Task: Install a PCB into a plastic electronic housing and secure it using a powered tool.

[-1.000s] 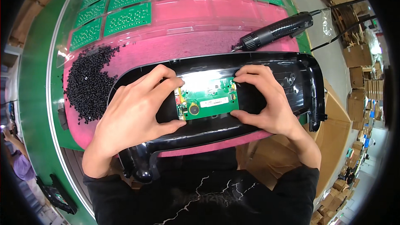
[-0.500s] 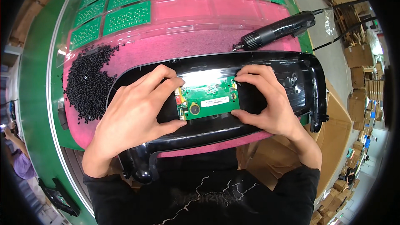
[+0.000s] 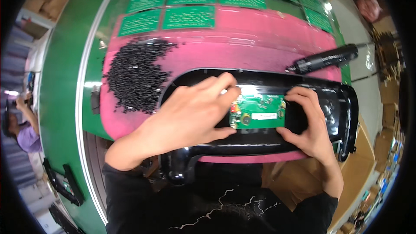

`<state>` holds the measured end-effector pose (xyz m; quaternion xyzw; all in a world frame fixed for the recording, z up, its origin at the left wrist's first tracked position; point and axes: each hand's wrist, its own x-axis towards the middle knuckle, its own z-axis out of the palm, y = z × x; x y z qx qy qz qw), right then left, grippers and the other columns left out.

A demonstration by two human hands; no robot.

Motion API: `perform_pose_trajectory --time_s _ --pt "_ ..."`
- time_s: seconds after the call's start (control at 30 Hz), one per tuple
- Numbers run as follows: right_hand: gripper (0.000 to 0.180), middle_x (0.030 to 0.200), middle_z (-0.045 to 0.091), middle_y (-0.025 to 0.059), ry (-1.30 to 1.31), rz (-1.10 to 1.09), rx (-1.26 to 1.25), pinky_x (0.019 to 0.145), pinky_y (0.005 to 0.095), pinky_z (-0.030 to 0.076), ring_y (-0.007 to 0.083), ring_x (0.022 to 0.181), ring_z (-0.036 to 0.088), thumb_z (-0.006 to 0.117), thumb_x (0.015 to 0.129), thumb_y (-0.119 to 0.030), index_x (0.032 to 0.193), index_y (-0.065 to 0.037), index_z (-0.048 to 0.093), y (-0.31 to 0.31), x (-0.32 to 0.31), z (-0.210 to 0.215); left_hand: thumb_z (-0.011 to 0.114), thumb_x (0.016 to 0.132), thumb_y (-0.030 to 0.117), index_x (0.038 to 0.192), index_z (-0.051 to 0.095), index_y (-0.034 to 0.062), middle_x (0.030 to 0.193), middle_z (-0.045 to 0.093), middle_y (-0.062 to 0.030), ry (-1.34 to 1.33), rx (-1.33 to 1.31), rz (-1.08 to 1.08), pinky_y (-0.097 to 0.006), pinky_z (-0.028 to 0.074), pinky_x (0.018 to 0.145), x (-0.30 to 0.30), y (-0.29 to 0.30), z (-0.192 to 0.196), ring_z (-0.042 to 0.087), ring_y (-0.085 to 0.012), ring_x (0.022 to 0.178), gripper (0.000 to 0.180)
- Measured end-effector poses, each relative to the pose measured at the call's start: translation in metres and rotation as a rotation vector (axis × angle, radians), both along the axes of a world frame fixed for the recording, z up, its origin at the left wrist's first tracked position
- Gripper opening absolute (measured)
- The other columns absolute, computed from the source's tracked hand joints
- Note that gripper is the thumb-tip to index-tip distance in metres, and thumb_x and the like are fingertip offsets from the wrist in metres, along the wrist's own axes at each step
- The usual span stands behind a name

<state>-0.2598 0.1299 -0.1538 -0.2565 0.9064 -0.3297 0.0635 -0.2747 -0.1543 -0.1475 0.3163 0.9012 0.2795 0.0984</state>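
Observation:
A green circuit board [image 3: 262, 119] with a white label and a small round dark part lies within the recess of a glossy black plastic housing [image 3: 242, 148]. At its left edge, my left hand [image 3: 190, 115] grips with the thumb at the near corner and fingers at the far one. My right hand [image 3: 310, 123] pinches the right edge the same way, thumb near and fingertips far. Both hands are closed on the board. Whether the board rests fully on the housing floor cannot be told, as its underside is hidden.
A heap of small black screws [image 3: 136, 76] lies left of the housing on a pink mat [image 3: 255, 54]. Beyond the housing rests a black electric screwdriver [image 3: 325, 60] with a cable. Clear trays hold several green boards [image 3: 188, 17] at the back. Far left, a person [image 3: 28, 132] sits.
The whole view has turned, so the mat, housing and hands appear farther right. Both hands keep their hold on the circuit board, which sits in about the same spot in the housing.

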Motion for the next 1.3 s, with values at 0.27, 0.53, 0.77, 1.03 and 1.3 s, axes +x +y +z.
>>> perform_pose_trajectory --time_s 0.27,0.53,0.77,1.03,1.3 --pt "0.071 0.122 0.044 0.0062 0.203 -0.558 -0.271 0.098 0.0301 0.032 0.0161 0.107 0.043 0.078 0.072 -0.013 0.133 -0.002 0.044 0.045 -0.018 0.017 0.072 0.079 0.010 0.098 0.065 -0.0009 0.085 0.065 -0.0137 0.104 0.398 0.235 -0.036 0.051 0.064 -0.015 -0.039 0.007 0.064 -0.0241 0.076 0.023" --pt "0.025 0.104 0.061 0.0026 -0.469 -0.631 -0.825 0.077 0.0224 0.043 0.0073 0.090 0.058 0.065 0.090 -0.013 0.113 -0.005 0.059 0.158 -0.115 0.011 0.073 0.072 0.002 0.099 0.065 -0.0012 0.090 0.064 -0.0173 0.328 -0.089 0.589 -0.044 0.049 0.082 -0.034 -0.092 -0.024 0.062 -0.0346 0.097 0.028" --pt "0.029 0.099 0.066 0.0124 0.196 -0.526 -1.049 0.084 0.0305 0.048 0.0199 0.093 0.062 0.064 0.092 -0.013 0.115 0.002 0.053 0.002 -0.113 0.029 0.070 0.069 -0.006 0.095 0.065 -0.0009 0.089 0.065 -0.0185 0.322 -0.063 0.651 -0.043 0.050 0.079 -0.045 -0.095 -0.035 0.063 -0.0353 0.091 0.027" --pt "0.029 0.086 0.054 0.0055 -0.286 -0.349 -1.137 0.078 0.0306 0.044 0.0169 0.081 0.053 0.061 0.093 -0.016 0.114 -0.003 0.049 -0.033 -0.086 0.028 0.071 0.069 -0.005 0.092 0.065 -0.0035 0.089 0.066 -0.0202 0.212 0.011 0.680 -0.042 0.051 0.078 -0.050 -0.108 -0.014 0.064 -0.0348 0.088 0.024" --pt "0.027 0.085 0.048 0.0027 -0.029 0.001 -1.243 0.087 0.0344 0.039 0.0166 0.083 0.047 0.056 0.094 -0.020 0.116 -0.007 0.046 -0.050 -0.061 0.045 0.069 0.072 -0.001 0.085 0.067 -0.0022 0.087 0.067 -0.0223 0.245 -0.136 0.650 -0.045 0.050 0.078 -0.047 -0.112 -0.027 0.064 -0.0383 0.090 0.014"
